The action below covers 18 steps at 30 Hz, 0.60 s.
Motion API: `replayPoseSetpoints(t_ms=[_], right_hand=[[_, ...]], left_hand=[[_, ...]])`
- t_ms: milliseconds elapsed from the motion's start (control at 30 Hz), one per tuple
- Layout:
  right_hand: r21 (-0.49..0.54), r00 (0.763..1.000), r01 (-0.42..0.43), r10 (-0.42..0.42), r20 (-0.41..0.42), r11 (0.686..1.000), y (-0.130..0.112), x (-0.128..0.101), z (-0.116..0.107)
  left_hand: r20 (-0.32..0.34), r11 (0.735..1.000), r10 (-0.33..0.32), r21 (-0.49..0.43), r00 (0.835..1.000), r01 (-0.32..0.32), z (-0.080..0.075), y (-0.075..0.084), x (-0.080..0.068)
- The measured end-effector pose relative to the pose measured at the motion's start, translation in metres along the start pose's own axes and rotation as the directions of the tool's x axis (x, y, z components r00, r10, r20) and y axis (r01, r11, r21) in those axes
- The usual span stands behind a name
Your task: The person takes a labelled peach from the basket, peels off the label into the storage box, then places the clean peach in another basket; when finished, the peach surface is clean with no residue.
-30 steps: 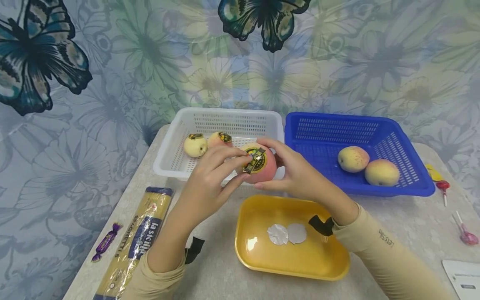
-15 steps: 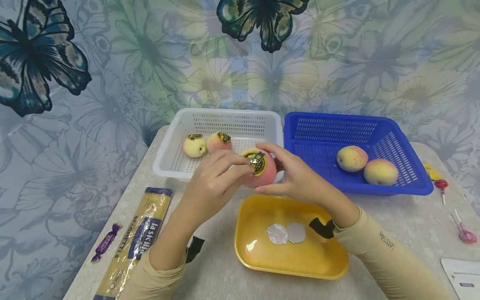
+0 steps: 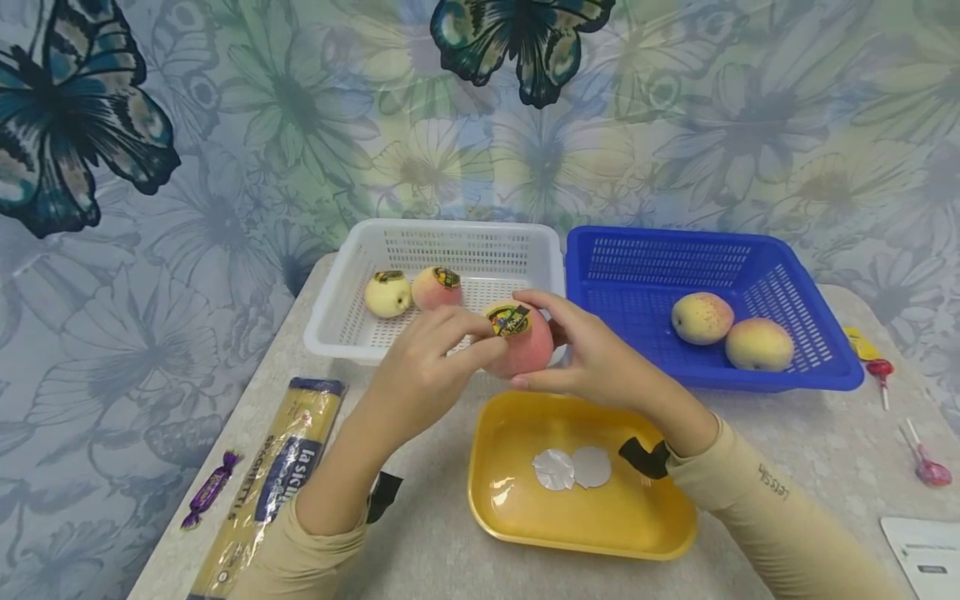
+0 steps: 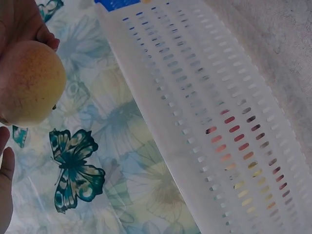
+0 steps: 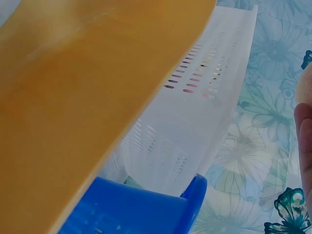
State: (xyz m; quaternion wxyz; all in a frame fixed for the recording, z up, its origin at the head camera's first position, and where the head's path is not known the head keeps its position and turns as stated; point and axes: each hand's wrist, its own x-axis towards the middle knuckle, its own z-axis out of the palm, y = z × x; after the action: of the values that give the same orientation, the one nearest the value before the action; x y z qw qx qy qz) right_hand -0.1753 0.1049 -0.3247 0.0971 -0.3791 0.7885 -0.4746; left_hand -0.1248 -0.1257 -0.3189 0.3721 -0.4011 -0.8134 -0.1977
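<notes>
The right hand grips a peach from its right side, fingers curled around the fruit. The left hand meets the peach from the left, its thumb and fingertips pinching the edge of the round sticker on the top of the fruit. The peach is held in the air between both hands, just above the near rim of the white basket. A yellow tray lies below the hands, and a blue basket stands beyond the right hand.

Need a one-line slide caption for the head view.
Both hands hold a stickered peach above the yellow tray, between white and blue baskets.
</notes>
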Motion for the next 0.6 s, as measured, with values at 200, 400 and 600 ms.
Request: replayPoseSetpoints(t_ms=[200, 400, 600], right_hand=[[-0.011, 1.0, -0.023, 0.023, 0.004, 1.0, 0.0017, -0.0005, 0.001], [-0.041, 1.0, -0.023, 0.023, 0.007, 0.999, 0.0013, -0.002, 0.0003], [-0.117, 1.0, -0.03, 0.031, 0.005, 0.993, 0.0007, -0.0079, -0.0036]], left_hand=[[-0.024, 0.998, -0.044, -0.046, 0.999, 0.043, 0.0049, -0.0009, -0.0007], [-0.064, 0.989, -0.096, -0.115, 0.993, 0.088, 0.0064, 0.0002, 0.0031], [-0.175, 0.949, -0.21, -0.273, 0.962, 0.157, 0.0061, 0.0024, 0.0066]])
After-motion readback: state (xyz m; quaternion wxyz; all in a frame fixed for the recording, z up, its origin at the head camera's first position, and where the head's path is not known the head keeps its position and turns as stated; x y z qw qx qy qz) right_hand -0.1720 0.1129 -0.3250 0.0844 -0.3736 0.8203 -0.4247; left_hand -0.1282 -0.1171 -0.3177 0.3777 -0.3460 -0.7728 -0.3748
